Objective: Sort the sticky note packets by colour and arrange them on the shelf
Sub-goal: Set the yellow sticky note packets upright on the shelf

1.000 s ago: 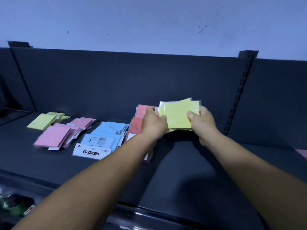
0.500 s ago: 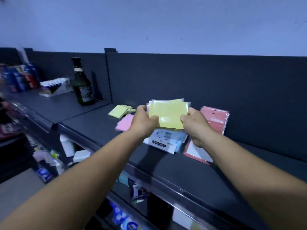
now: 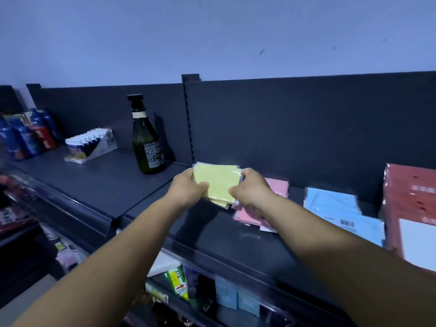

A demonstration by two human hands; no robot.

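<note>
Your hands cover both side edges of the yellow packets (image 3: 215,182), so you cannot see how many are in the bunch, and more yellow ones peek out underneath at 6 o'clock from it. The red packets (image 3: 410,208) at 3 o'clock are cut off by the edge of the view, and the things on the lower shelf (image 3: 179,283) are blurry and hard to read. Your left hand (image 3: 187,188) grips the left side of the yellow packets, fingers curled round the edge. Your right hand (image 3: 251,188) grips the right side the same way, thumb on top. You hold the bunch just above the dark shelf (image 3: 212,230), close to the back wall. The pink packets (image 3: 253,214) lie on the shelf under your right wrist, partly hidden by it. The blue packets (image 3: 339,208) lie flat between the pink and red ones. At 10 o'clock from your hands a dark green bottle (image 3: 147,142) stands upright. Farther out at 9 o'clock a white display box (image 3: 90,145) holds a row of small tubes, tilted back. Blue and red bottles (image 3: 26,135) stand at the far left, blurry.
</note>
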